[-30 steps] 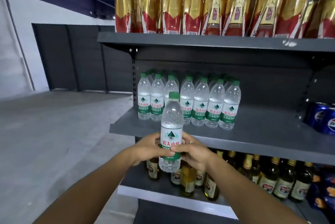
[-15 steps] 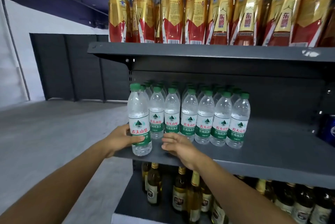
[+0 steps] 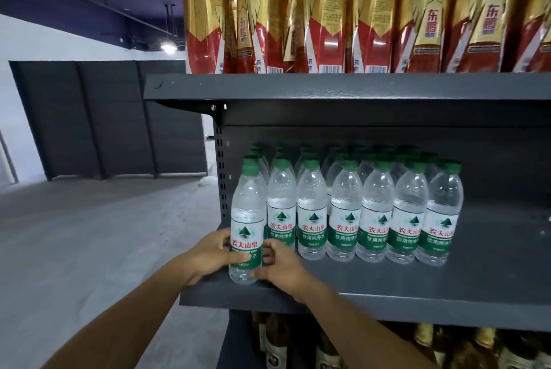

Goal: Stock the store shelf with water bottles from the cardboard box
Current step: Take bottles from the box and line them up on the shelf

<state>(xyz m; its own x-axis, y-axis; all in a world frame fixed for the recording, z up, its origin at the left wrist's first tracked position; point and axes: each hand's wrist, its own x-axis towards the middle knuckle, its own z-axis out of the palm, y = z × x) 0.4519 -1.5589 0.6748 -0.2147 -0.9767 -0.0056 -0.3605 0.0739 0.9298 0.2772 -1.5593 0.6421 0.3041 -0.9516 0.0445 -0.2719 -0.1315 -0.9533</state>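
Gripping a clear plastic water bottle with a green cap and green-and-white label (image 3: pixel 247 228) from both sides, the left hand (image 3: pixel 208 255) and right hand (image 3: pixel 280 267) hold it upright at the front left of the dark grey metal shelf (image 3: pixel 417 285), just beside rows of matching green-capped water bottles (image 3: pixel 375 213). Red-and-gold labelled drink bottles (image 3: pixel 366 16) fill the shelf above.

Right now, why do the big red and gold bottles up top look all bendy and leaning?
Head view: the wide-angle lens bends the edges, so the red and gold bottles fan outward; the water bottle in both hands stays sharp and straight near the middle; a ceiling light glares at the far left.
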